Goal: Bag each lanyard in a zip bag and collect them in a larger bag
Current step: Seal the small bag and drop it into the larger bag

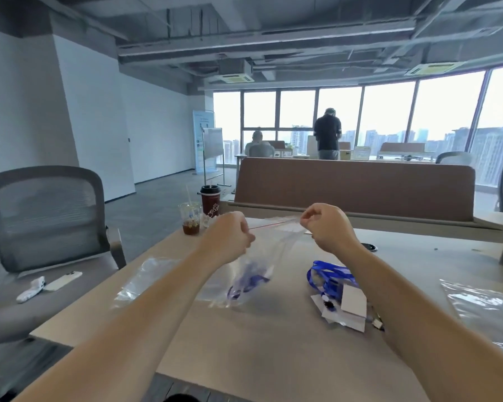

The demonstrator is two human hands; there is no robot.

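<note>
A clear zip bag (269, 250) with a red zip line hangs above the table, and a blue lanyard (249, 281) lies bunched in its bottom. My left hand (230, 237) pinches the bag's top edge at its left end. My right hand (325, 224) pinches the same edge at its right end. More blue lanyards (330, 278) with white card holders lie in a heap on the table below my right forearm. A flat clear bag (148, 278) lies at the table's left side, and a larger clear bag (485, 306) lies at the right edge.
Two drink cups (199, 213) stand at the table's far left corner. A brown divider panel (355, 187) closes the table's far side. A grey office chair (47, 221) on the left carries a phone and a small white object. Two persons are far off by the windows.
</note>
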